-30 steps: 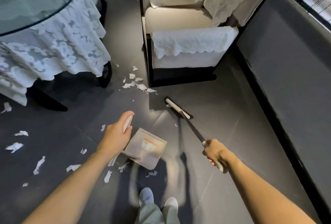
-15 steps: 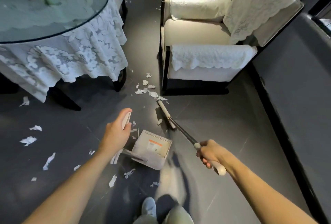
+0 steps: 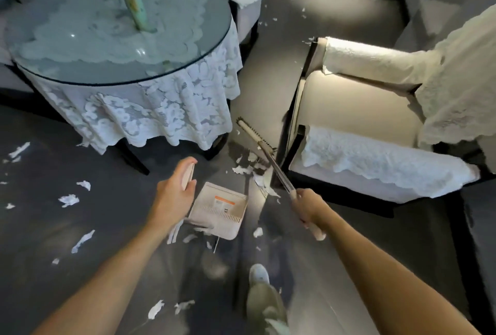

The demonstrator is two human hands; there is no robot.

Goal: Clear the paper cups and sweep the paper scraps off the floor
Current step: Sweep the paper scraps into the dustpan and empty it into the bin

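The left hand (image 3: 174,192) is gripping the top of the dustpan handle (image 3: 188,176), its fingers (image 3: 188,164) curling round it. The dustpan (image 3: 218,210) is resting on the dark floor (image 3: 107,227), ahead of the person's shoe (image 3: 259,274). The right hand (image 3: 308,206) is holding the broom (image 3: 276,171), fingers wrapping tightly around its shaft. The broom head (image 3: 251,132) is reaching between the round desk (image 3: 80,39) with its lace cloth (image 3: 161,112) and the cream armchair (image 3: 362,109). 1 cluster of paper scraps (image 3: 245,169) is lying beside the shaft, between broom head and dustpan. More scraps are lying scattered to the left and beyond the desk. 1 blurred green bottle (image 3: 134,4) is standing on the glass top.
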